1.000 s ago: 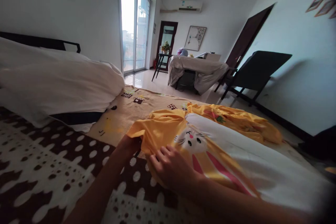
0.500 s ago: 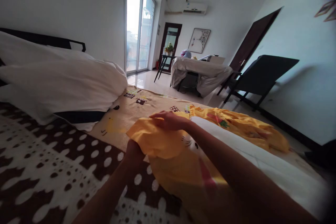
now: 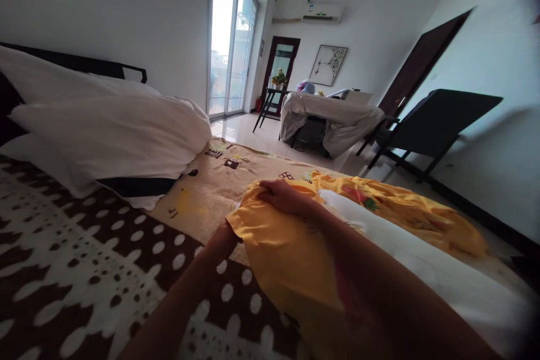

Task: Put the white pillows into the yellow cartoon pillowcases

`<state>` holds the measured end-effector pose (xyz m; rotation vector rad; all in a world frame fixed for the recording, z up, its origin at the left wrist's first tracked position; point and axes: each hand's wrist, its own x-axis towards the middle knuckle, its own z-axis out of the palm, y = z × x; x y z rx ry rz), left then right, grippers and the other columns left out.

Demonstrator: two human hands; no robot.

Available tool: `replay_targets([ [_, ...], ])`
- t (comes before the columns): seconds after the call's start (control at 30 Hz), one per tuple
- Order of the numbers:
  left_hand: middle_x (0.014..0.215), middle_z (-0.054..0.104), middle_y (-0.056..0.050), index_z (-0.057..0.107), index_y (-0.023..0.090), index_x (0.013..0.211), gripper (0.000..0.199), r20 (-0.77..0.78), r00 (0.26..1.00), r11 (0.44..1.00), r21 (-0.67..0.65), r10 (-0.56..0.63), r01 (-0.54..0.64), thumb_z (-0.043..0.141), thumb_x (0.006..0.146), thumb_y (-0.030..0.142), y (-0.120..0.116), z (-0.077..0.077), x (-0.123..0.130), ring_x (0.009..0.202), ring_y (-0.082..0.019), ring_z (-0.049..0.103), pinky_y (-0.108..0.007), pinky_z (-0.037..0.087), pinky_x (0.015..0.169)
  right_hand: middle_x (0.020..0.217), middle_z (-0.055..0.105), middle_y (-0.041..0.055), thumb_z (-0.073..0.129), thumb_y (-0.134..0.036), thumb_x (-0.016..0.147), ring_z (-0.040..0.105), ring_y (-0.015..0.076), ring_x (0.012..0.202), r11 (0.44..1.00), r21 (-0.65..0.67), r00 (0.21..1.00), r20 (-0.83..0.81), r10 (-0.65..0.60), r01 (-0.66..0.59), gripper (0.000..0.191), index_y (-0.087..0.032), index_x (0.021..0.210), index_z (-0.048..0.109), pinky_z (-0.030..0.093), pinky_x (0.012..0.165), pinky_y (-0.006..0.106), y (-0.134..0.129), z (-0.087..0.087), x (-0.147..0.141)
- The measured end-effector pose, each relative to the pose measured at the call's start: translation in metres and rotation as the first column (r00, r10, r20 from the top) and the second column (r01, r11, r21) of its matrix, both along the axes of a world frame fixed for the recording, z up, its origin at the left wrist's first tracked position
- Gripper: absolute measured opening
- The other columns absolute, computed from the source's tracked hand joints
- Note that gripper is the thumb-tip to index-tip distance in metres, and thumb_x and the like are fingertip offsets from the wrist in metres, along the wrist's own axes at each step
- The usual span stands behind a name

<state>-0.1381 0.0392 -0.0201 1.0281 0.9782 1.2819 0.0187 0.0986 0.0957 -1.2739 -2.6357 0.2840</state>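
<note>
A yellow cloth cover (image 3: pixel 282 242) lies in front of me, with white stuffing or a white pillow (image 3: pixel 392 242) beside it on the right. My right hand (image 3: pixel 284 196) grips the cloth's upper edge from above. At its left corner my left hand (image 3: pixel 228 236) holds the fabric, the fingertips hidden under it. More bunched yellow fabric (image 3: pixel 405 205) with a carrot print lies beyond the white piece. Beneath is a beige printed sheet (image 3: pixel 211 191), next to a brown blanket with white dots (image 3: pixel 139 247).
White pillows (image 3: pixel 113 129) are piled at the left. Beyond the bed stand a covered table (image 3: pixel 329 115), a small black table with a plant (image 3: pixel 278 79) and a dark chair (image 3: pixel 447 118) by the right wall.
Both hands and the cloth's held edge have shifted slightly right. The left hand has slipped further under the cloth's corner. The whole view has moved a little.
</note>
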Motion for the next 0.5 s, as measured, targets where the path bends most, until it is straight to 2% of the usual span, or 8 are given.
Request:
replay_targets([
  [0.1, 0.082, 0.069, -0.007, 0.064, 0.014, 0.085, 0.038, 0.032, 0.987, 0.981, 0.105, 0.16, -0.163, 0.072, 0.059, 0.041, -0.005, 0.014, -0.007, 0.08, -0.023, 0.062, -0.028, 0.049, 0.065, 0.084, 0.066, 0.0062, 0.049, -0.027, 0.091, 0.057, 0.0156, 0.08, 0.998, 0.057, 1.0, 0.023, -0.018, 0.016, 0.017, -0.015, 0.082, 0.059, 0.033, 0.074, 0.026, -0.006, -0.007, -0.006],
  [0.17, 0.081, 0.069, -0.007, 0.066, 0.014, 0.085, 0.036, 0.055, 0.977, 0.965, 0.152, 0.206, -0.212, 0.07, 0.063, 0.042, -0.009, 0.026, -0.01, 0.078, -0.022, 0.062, -0.027, 0.048, 0.065, 0.085, 0.066, 0.0062, 0.047, -0.027, 0.092, 0.058, 0.0158, 0.081, 0.996, 0.083, 0.999, 0.041, -0.02, 0.016, 0.019, -0.016, 0.081, 0.057, 0.032, 0.075, 0.027, -0.008, -0.012, -0.009],
  [0.3, 0.063, 0.064, -0.005, 0.065, 0.013, 0.068, 0.037, 0.032, 0.996, 0.994, 0.069, 0.086, -0.088, 0.066, 0.065, 0.05, -0.017, 0.04, -0.011, 0.063, -0.018, 0.058, -0.025, 0.043, 0.056, 0.089, 0.067, 0.0076, 0.044, -0.027, 0.094, 0.06, 0.0172, 0.085, 0.992, 0.124, 0.996, 0.081, -0.036, 0.026, 0.02, -0.015, 0.085, 0.057, 0.032, 0.076, 0.029, -0.011, -0.016, -0.013],
  [0.4, 0.064, 0.064, -0.004, 0.068, 0.012, 0.075, 0.037, 0.042, 0.999, 1.0, -0.007, -0.025, 0.025, 0.075, 0.06, 0.045, -0.018, 0.037, -0.01, 0.063, -0.017, 0.058, -0.024, 0.041, 0.055, 0.092, 0.067, 0.0079, 0.044, -0.023, 0.093, 0.059, 0.0183, 0.09, 0.986, 0.166, 0.993, 0.106, -0.047, 0.029, 0.017, -0.015, 0.088, 0.058, 0.032, 0.081, 0.031, -0.016, -0.012, -0.018],
  [0.5, 0.07, 0.067, -0.004, 0.069, 0.012, 0.08, 0.035, 0.194, 0.98, 0.998, -0.061, 0.039, -0.027, 0.076, 0.059, 0.039, -0.014, 0.03, -0.01, 0.064, -0.016, 0.059, -0.023, 0.041, 0.055, 0.105, 0.064, 0.0114, 0.046, -0.022, 0.092, 0.055, 0.0221, 0.102, 0.966, 0.259, 0.99, 0.127, -0.062, 0.027, 0.015, -0.013, 0.095, 0.057, 0.031, 0.089, 0.035, -0.037, -0.001, -0.019],
])
